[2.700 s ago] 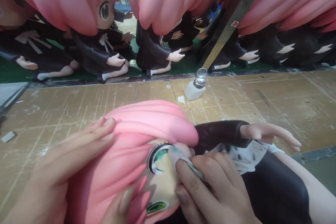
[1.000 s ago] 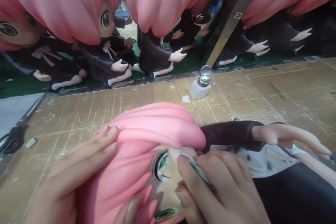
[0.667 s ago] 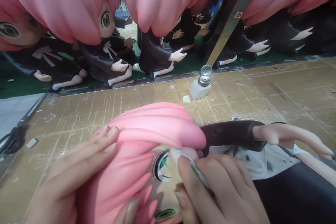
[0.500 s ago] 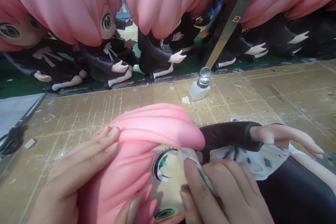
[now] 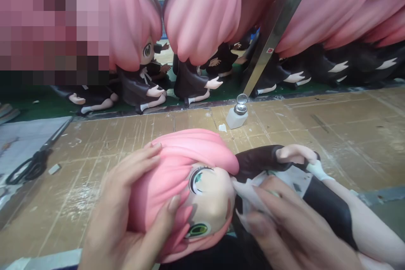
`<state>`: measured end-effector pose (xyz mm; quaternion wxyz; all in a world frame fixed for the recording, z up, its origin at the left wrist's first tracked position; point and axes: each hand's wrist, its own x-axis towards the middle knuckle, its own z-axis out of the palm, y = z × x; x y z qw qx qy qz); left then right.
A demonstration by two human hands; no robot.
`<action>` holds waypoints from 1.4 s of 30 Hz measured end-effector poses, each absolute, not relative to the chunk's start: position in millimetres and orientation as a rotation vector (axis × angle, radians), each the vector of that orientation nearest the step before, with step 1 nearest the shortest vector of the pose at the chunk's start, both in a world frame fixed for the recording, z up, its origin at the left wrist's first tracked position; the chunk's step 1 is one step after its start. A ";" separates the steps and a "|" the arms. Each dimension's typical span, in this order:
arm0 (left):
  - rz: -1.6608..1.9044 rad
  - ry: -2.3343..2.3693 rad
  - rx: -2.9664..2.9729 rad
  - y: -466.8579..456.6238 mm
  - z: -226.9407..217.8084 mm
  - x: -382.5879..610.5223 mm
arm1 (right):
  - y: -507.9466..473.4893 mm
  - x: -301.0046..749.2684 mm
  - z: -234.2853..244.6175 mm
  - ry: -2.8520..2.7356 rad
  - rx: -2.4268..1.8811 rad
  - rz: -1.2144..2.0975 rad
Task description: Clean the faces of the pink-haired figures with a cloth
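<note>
A large doll [image 5: 202, 181] with pink hair, green eyes and a black dress lies on its back across the cardboard-covered table [image 5: 332, 130]. My left hand [image 5: 126, 219] grips the pink head, fingers over the hair and thumb beside the cheek. My right hand [image 5: 284, 228] is closed on a stained white cloth [image 5: 247, 190] pressed at the doll's neck, next to the face. The doll's arm [image 5: 294, 154] in a black sleeve sticks out to the right.
Several identical pink-haired dolls [image 5: 202, 38] sit in a row on a green surface behind the table. A small white pump bottle [image 5: 237, 114] with a metal cap stands at the table's far edge. Black scissors [image 5: 28, 168] lie at the left. A metal post [image 5: 275, 29] rises behind the bottle.
The cloth in my right hand has slid from beside the doll's eye down to its neck. The doll's face is now uncovered, and the view has pulled back and up.
</note>
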<state>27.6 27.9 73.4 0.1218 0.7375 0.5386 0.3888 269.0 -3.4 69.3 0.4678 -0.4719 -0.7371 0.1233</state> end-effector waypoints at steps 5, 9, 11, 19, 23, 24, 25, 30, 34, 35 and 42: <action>1.151 1.209 2.160 16.8 107.2 54.4 | -9.7 280.9 105.8 -1.494 -0.855 1.079; 0.890 0.805 1.987 15.7 145.4 83.3 | -13.7 284.1 128.2 -1.341 -0.826 1.240; 0.801 0.692 1.740 15.3 157.5 93.4 | -15.6 285.7 136.4 -1.370 -0.829 1.210; 0.897 0.604 1.096 15.2 157.0 109.5 | -16.4 294.5 140.4 -1.189 -0.855 1.406; 0.999 0.692 1.020 14.5 159.2 112.8 | -13.9 295.4 136.0 -1.161 -0.779 1.489; 1.022 0.707 1.032 13.9 160.2 113.0 | -14.0 295.3 134.8 -1.160 -0.766 1.505; 1.031 0.722 1.042 13.2 161.0 113.1 | -14.2 294.9 133.6 -1.152 -0.757 1.520; 1.029 0.793 1.117 6.6 162.3 113.3 | -14.0 288.1 130.2 -1.021 -0.697 1.642; 0.894 0.860 1.253 3.3 162.7 111.1 | -10.0 281.0 127.7 -0.976 -0.656 1.782; 0.850 0.858 1.325 4.4 162.2 108.8 | -9.2 280.4 126.8 -0.985 -0.656 1.780; 0.752 0.934 1.801 23.7 155.6 80.6 | -10.5 293.6 123.5 -0.912 -0.638 1.606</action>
